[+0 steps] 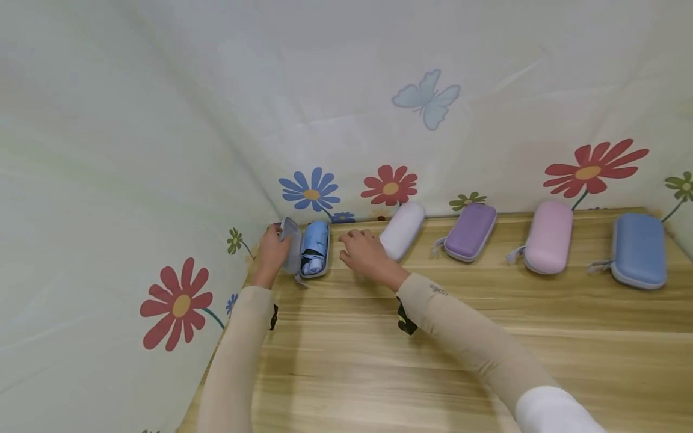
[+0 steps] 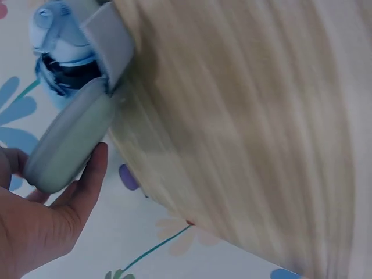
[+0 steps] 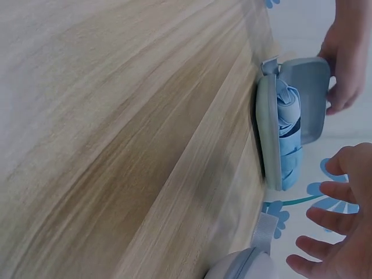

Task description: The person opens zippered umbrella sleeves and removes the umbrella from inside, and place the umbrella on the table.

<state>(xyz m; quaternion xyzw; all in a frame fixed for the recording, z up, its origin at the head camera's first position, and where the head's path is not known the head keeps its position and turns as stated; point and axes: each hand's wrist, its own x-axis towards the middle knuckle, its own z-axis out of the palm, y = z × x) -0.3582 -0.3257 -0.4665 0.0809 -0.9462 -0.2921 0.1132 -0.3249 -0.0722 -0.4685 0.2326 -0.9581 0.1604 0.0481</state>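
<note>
At the far left corner of the table lies an unzipped light-coloured hard case (image 3: 266, 133), its lid (image 1: 292, 245) swung up to the left. My left hand (image 1: 272, 249) holds that lid by its outer edge, thumb on one face and fingers on the other (image 2: 70, 200). Inside the case sits a rolled light-blue folding umbrella (image 1: 316, 236) with a black band around it. My right hand (image 1: 368, 255) hovers between the open case and a white zip case (image 1: 405, 230), its fingers spread and holding nothing (image 3: 349, 215). It partly covers the white case.
Along the back edge, to the right, stand a closed purple case (image 1: 471, 231), a pink case (image 1: 549, 237) and a blue case (image 1: 640, 249), each with a zip-pull loop. A flower-printed sheet (image 1: 346, 120) rises behind and to the left of the wooden table (image 1: 346, 373).
</note>
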